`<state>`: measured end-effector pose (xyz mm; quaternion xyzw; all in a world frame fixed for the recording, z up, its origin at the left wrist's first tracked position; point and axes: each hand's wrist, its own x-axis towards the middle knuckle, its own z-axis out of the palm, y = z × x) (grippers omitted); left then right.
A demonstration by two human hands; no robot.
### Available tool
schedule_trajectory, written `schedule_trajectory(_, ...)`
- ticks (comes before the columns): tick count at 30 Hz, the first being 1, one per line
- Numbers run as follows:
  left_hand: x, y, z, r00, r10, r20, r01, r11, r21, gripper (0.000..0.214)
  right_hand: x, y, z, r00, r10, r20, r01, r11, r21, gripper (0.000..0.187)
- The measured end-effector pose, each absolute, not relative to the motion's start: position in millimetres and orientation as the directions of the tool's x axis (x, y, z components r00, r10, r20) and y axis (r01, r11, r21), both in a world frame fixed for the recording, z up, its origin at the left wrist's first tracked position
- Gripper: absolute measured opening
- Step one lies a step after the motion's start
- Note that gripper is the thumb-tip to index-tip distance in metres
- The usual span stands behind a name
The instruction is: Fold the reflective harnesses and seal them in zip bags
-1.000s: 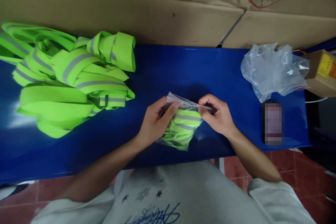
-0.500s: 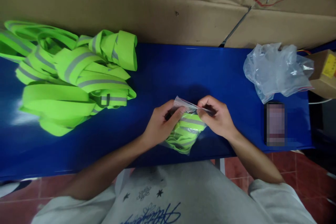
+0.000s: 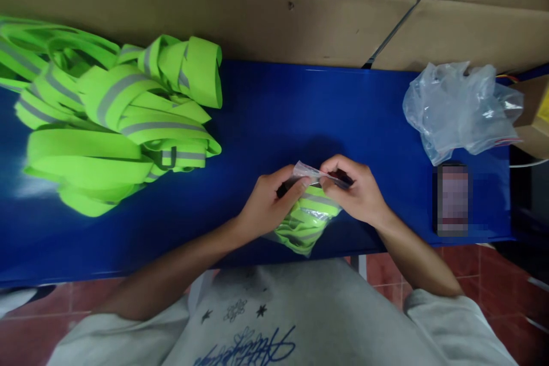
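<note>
A clear plastic zip bag (image 3: 309, 170) is pinched along its top edge by both my hands, near the front of the blue table. Inside it lies a folded neon-green reflective strap (image 3: 306, 220) with grey stripes. My left hand (image 3: 274, 197) is closed on the bag's left top corner, thumb on the near side. My right hand (image 3: 354, 189) grips the top edge on the right between thumb and fingers, close to the left thumb. Part of the bag's mouth is hidden behind the fingers.
A heap of neon-green reflective straps (image 3: 115, 114) with a black buckle covers the table's left side. Crumpled clear plastic bags (image 3: 461, 108) lie at the right, by a cardboard box (image 3: 532, 100). A blurred-out dark, phone-like object (image 3: 453, 200) is near the right edge. Brown cardboard (image 3: 257, 11) stands behind the blue table (image 3: 274, 120).
My two hands have come slightly closer together along the bag's top edge, the left one shifting right. The camera view has tilted a little.
</note>
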<state>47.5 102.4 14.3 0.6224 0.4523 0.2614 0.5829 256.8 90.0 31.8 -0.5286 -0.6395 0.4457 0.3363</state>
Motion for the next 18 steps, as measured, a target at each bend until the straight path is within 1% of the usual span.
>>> schedule_trajectory(2, 47.6, 102.1, 14.3, 0.460, 0.865, -0.200, 0.276, 0.074, 0.958, 0.030, 256.8, 90.0, 31.7, -0.230, 0.972, -0.042, 0.375, 0.049, -0.926, 0.003)
schedule_trajectory(7, 47.4, 100.4, 13.5, 0.494, 0.846, -0.201, 0.291, 0.057, 0.955, 0.028, 257.4, 88.9, 29.1, -0.233, 0.971, -0.047, 0.371, 0.044, -0.928, 0.004)
schedule_trajectory(10, 47.5, 99.2, 13.4, 0.434, 0.889, -0.146, 0.270, 0.026, 0.962, 0.026, 256.9, 88.0, 27.5, -0.203, 0.978, -0.056, 0.387, 0.027, -0.922, 0.004)
schedule_trajectory(12, 47.7, 99.5, 14.2, 0.382, 0.919, -0.096, 0.247, -0.001, 0.969, 0.023, 256.2, 87.5, 28.1, -0.188, 0.982, -0.037, 0.414, 0.045, -0.909, 0.004)
schedule_trajectory(15, 48.5, 101.2, 16.0, 0.350, 0.935, -0.055, 0.237, -0.031, 0.971, 0.016, 256.8, 87.3, 31.6, -0.211, 0.977, -0.002, 0.455, 0.096, -0.885, 0.003)
schedule_trajectory(18, 49.4, 102.0, 15.8, 0.342, 0.939, -0.013, 0.233, -0.072, 0.970, 0.013, 260.0, 87.9, 35.0, -0.258, 0.966, 0.000, 0.460, 0.123, -0.879, 0.002)
